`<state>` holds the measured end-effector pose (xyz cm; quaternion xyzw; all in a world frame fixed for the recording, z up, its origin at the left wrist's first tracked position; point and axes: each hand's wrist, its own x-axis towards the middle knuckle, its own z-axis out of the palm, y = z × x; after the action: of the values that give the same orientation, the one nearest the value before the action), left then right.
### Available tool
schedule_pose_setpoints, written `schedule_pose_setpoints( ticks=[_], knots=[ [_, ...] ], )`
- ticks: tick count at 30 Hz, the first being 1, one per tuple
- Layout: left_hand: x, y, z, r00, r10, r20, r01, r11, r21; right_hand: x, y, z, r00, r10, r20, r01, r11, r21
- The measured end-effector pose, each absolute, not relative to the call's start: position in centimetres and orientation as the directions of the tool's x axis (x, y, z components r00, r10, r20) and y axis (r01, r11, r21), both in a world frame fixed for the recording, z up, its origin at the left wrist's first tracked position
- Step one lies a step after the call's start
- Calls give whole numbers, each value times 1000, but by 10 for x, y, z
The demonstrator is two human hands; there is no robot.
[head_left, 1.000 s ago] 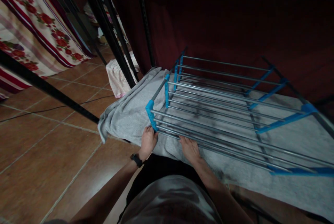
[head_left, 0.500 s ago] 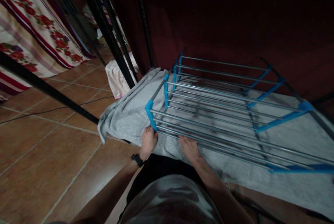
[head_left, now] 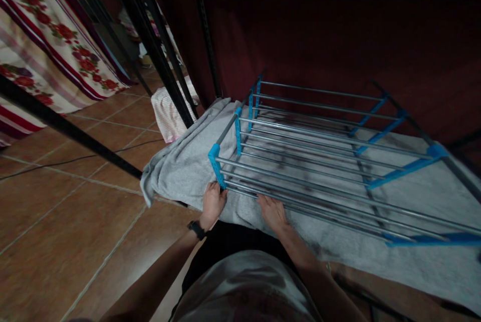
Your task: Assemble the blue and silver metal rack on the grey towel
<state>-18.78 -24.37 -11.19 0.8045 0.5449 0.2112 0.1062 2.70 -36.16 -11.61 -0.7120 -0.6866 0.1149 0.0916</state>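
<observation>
A rack of grey metal rods with blue plastic side brackets lies over a grey towel. My left hand, with a dark watch at the wrist, grips the rack's near left corner by the blue bracket. Just to the right, my right hand lies on the nearest rods, and its fingers reach under them and are partly hidden.
The grey towel spreads over a brown tiled floor. Black metal frame bars slant across the left. A pink striped cloth lies behind them, a flowered curtain hangs at far left, and a dark red wall rises behind the rack.
</observation>
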Motion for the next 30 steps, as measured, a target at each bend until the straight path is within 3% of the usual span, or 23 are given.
schedule_pose_setpoints(
  ticks=[30],
  knots=[
    [-187, -242, -115, 289, 928, 235, 805, -368, 465, 27, -365, -112, 58, 998, 1, 948, -55, -312]
  ],
)
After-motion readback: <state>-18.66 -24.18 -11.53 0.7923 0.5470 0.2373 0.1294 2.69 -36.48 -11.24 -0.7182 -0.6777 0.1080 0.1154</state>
